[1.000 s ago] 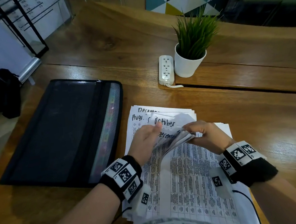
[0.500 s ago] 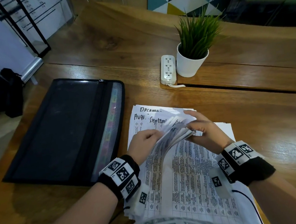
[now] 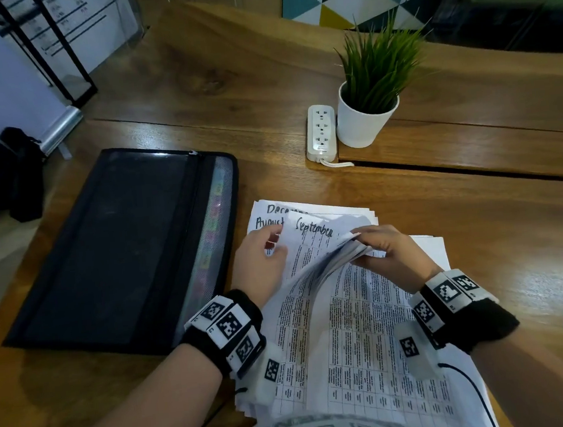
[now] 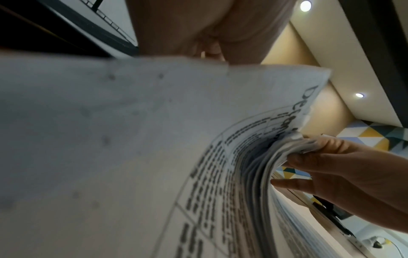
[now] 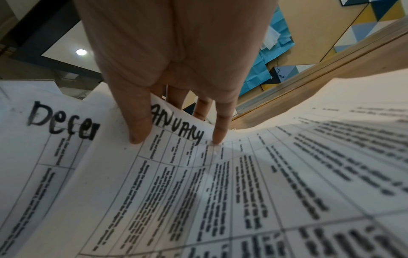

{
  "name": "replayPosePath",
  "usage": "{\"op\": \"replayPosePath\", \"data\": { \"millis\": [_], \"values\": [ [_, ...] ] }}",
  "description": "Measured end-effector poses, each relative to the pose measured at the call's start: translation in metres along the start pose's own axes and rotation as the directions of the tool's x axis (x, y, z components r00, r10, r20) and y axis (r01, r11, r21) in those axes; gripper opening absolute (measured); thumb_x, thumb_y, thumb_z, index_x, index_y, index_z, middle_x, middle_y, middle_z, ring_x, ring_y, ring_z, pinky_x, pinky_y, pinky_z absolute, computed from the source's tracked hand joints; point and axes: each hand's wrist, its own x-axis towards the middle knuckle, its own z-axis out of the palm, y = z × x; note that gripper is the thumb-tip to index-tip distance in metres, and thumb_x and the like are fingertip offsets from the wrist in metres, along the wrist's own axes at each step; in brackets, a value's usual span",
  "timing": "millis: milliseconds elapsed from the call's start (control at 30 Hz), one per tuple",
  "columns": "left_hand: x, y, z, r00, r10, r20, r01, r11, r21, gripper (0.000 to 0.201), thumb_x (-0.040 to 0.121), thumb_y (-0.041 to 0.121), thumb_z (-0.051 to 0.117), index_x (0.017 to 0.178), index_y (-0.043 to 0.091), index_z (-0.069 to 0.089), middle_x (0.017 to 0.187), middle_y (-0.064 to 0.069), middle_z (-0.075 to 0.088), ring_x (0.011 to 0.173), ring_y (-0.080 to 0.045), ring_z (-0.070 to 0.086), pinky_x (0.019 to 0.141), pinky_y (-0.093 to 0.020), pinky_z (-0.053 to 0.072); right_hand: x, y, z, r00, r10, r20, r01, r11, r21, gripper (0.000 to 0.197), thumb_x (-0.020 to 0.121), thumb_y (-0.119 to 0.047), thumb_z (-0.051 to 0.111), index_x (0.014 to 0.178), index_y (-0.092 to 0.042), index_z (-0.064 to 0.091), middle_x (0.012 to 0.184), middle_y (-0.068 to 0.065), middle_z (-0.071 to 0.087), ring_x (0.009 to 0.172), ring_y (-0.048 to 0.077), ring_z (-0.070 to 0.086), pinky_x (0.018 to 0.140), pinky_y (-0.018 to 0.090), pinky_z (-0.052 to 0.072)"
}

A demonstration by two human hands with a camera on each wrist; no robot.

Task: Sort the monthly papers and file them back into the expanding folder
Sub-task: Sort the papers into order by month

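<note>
A stack of printed monthly papers [image 3: 354, 337] lies on the wooden table [image 3: 484, 262] in front of me, with handwritten month names at the top. My left hand [image 3: 264, 259] holds the left edge of a raised sheet headed "September" [image 3: 312, 231]. My right hand [image 3: 376, 249] pinches the curled-up top corners of several sheets. In the right wrist view its thumb [image 5: 137, 132] presses a sheet headed "January" [image 5: 176, 132], beside one starting "Decem". The black expanding folder [image 3: 122, 249] lies shut to the left of the papers, with coloured tabs showing through its mesh edge.
A white power strip [image 3: 321, 132] and a potted green plant [image 3: 369, 101] stand behind the papers, at a raised table section. A black bag [image 3: 12, 177] sits on the floor at far left. The table's left edge runs beside the folder.
The hands have leafed through the sheets: "October" was the raised sheet, now "September" faces up. My left hand slid left to the sheet's edge; my right hand keeps the curled bundle.
</note>
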Motion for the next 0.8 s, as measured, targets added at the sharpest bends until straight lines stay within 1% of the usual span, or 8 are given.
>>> {"op": "replayPosePath", "data": {
  "millis": [67,133,267,400,533,633,700,800],
  "values": [
    [-0.003,0.003,-0.001,0.996,0.085,-0.039,-0.086,0.996,-0.005,0.023,0.089,0.01,0.062,0.11,0.014,0.068,0.109,0.006,0.057,0.103,-0.01,0.054,0.09,-0.016,0.04,0.0,0.004,0.002,1.0,0.008,0.004,-0.008,1.0,0.002,0.026,0.08,-0.019,0.071,0.1,-0.037,0.068,0.117,-0.021,0.059,0.111,0.009,0.052,0.099,0.042,0.04],
    [-0.008,0.006,-0.003,0.991,0.131,0.036,-0.13,0.991,-0.024,0.016,0.088,0.02,0.065,0.102,0.019,0.072,0.101,0.011,0.057,0.097,-0.004,0.054,0.086,-0.013,0.042,0.001,0.007,0.004,1.0,-0.004,0.012,0.004,1.0,0.027,0.03,0.08,-0.018,0.071,0.107,-0.032,0.069,0.127,-0.015,0.056,0.118,0.013,0.05,0.101,0.046,0.04],
    [-0.016,0.01,-0.001,0.952,0.079,0.297,-0.049,0.993,-0.108,0.014,0.086,0.015,0.066,0.088,0.026,0.074,0.089,0.014,0.068,0.088,-0.005,0.061,0.085,-0.029,0.052,0.004,0.004,0.002,0.999,0.013,0.043,-0.015,0.999,0.051,0.03,0.077,-0.01,0.073,0.105,-0.021,0.07,0.135,-0.01,0.049,0.126,0.009,0.045,0.108,0.04,0.035],
    [-0.018,0.017,-0.006,0.909,0.079,0.409,0.004,0.98,-0.2,0.018,0.09,0.012,0.058,0.087,0.021,0.073,0.086,0.005,0.07,0.084,-0.008,0.062,0.078,-0.025,0.051,0.005,-0.004,-0.003,0.996,0.009,0.092,-0.007,1.0,-0.019,0.025,0.079,-0.011,0.071,0.104,-0.016,0.071,0.118,-0.01,0.06,0.106,-0.002,0.05,0.098,0.029,0.04],
    [-0.008,0.012,-0.005,0.97,-0.078,0.229,0.121,0.976,-0.181,0.029,0.095,0.013,0.052,0.122,0.017,0.06,0.126,0.001,0.058,0.119,-0.013,0.051,0.106,-0.032,0.038,0.005,-0.007,-0.005,0.996,-0.033,0.078,0.034,0.999,-0.017,0.016,0.079,-0.01,0.072,0.094,-0.014,0.072,0.098,-0.001,0.069,0.089,0.0,0.053,0.078,0.012,0.04],
    [0.001,0.01,-0.001,0.96,-0.198,0.195,0.216,0.974,-0.073,0.051,0.093,0.01,0.052,0.143,0.012,0.039,0.134,-0.005,0.051,0.119,-0.016,0.049,0.101,-0.025,0.036,0.006,-0.005,-0.005,0.996,-0.036,0.078,0.036,0.999,-0.001,0.014,0.079,-0.007,0.072,0.092,-0.012,0.072,0.093,0.001,0.069,0.087,0.002,0.055,0.076,0.008,0.039],
    [0.004,0.006,0.001,0.96,-0.206,0.19,0.216,0.976,-0.03,0.046,0.092,0.009,0.054,0.137,0.011,0.047,0.119,-0.006,0.059,0.107,-0.016,0.055,0.099,-0.028,0.042,0.006,-0.006,-0.005,0.997,-0.03,0.077,0.031,1.0,-0.006,0.014,0.079,-0.009,0.071,0.093,-0.013,0.072,0.094,0.001,0.069,0.087,0.003,0.055,0.078,0.011,0.04],
    [0.004,0.003,0.001,0.975,-0.186,0.121,0.194,0.979,-0.056,0.026,0.087,0.007,0.061,0.113,0.006,0.065,0.107,-0.009,0.068,0.092,-0.018,0.063,0.09,-0.029,0.05,0.005,-0.007,-0.005,0.997,-0.032,0.076,0.032,0.999,0.008,0.016,0.08,-0.009,0.071,0.096,-0.013,0.072,0.097,0.0,0.07,0.09,0.0,0.055,0.078,0.007,0.039]
  ]
}}
